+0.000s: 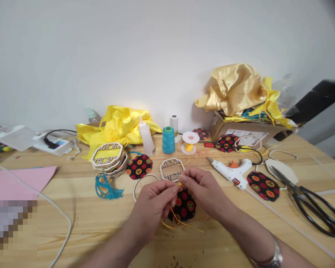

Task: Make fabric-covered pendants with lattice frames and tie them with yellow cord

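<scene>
My left hand [160,199] and my right hand [202,190] meet over the middle of the table, fingertips pinched together. Between them is a small knot of yellow cord [180,184], with loose ends trailing down to the right. Below the fingers lies a black fabric piece with red and yellow flower circles [185,208], partly covered by my left hand. Just behind the fingertips rests a wooden lattice frame [171,168]. A thin pale ring [136,186] sits left of my left hand, partly hidden by it.
A stack of lattice frames [107,156] with a blue tassel [107,188] is at left. A blue thread cone [168,140], a yellow cord spool [190,143] and a squeeze bottle [146,137] stand behind. A glue gun [231,172] and black-handled scissors [312,203] lie right.
</scene>
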`<state>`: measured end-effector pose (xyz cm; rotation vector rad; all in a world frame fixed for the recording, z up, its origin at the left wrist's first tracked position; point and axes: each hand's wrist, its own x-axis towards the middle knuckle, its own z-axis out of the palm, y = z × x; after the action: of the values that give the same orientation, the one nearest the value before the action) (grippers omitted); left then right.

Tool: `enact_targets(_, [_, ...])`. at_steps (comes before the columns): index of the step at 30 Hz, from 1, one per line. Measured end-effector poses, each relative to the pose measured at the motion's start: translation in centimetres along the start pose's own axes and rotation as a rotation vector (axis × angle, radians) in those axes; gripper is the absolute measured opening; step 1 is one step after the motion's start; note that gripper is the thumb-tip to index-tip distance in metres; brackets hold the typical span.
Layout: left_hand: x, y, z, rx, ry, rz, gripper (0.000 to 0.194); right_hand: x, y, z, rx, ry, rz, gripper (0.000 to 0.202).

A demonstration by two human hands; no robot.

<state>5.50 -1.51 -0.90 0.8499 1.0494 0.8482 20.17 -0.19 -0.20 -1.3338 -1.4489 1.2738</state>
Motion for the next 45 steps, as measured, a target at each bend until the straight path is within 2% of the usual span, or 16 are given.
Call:
enact_targets(3, [0.0, 0.1, 0.1, -0.031, 0.033, -0.012, 0.024, 0.0, -0.2, -0.2, 0.075, -0.076, 0.055, 0.027])
enact_targets(5, [0.1, 0.2, 0.1, -0.039, 0.05, -0.01, 0.023, 0.0, -0.4, -0.3, 0.118, -0.116, 0.112, 0.021])
enact_targets(8, [0.2, 0.2, 0.1, -0.031, 0.059, -0.007, 0.021, 0.1, -0.4, -0.3, 0.139, -0.098, 0.156, 0.011])
enact_targets(12, [0.2, 0.2, 0.1, -0.017, 0.052, -0.011, 0.02, 0.2, -0.3, -0.3, 0.076, -0.055, 0.106, 0.007])
enact_targets(17, [0.0, 0.2, 0.0, -0.008, 0.033, -0.009, 0.022, 0.3, -0.5, -0.7, -0.026, -0.06, 0.04, 0.01])
enact_targets(22, [0.1, 0.2, 0.0, -0.022, 0.118, -0.019, 0.023, 0.4, 0.0, -0.9, -0.154, 0.008, -0.024, 0.012])
enact_targets(25, [0.2, 0.4, -0.2, 0.058, 0.158, 0.046, 0.018, 0.5, 0.4, -0.9, -0.205, 0.047, -0.045, 0.014])
enact_targets(30, [-0.1, 0.7, -0.1, 0.299, 0.176, 0.301, 0.008, 0.6, 0.5, -0.9, -0.236, 0.098, -0.064, 0.016])
enact_targets(35, [-0.5, 0.1, 0.4, 0.44, 0.078, 0.378, 0.01, 0.6, 0.2, -0.9, -0.01, 0.025, 0.027, 0.018])
enact_targets(37, [-0.4, -0.2, 0.5, 0.463, 0.04, 0.374, 0.012, 0.5, 0.1, -0.7, 0.165, -0.041, 0.094, 0.018])
enact_targets(40, [-0.3, -0.4, 0.5, 0.522, 0.041, 0.36, 0.014, 0.2, -0.2, -0.5, 0.41, -0.165, 0.157, 0.02])
enact_targets(42, [-0.3, -0.3, 0.4, 0.534, 0.03, 0.361, 0.015, 0.2, -0.2, -0.4, 0.48, -0.215, 0.174, 0.022])
enact_targets(45, [-0.4, -0.1, 0.4, 0.43, -0.026, 0.339, 0.012, 0.1, -0.2, -0.4, 0.466, -0.203, 0.198, 0.022])
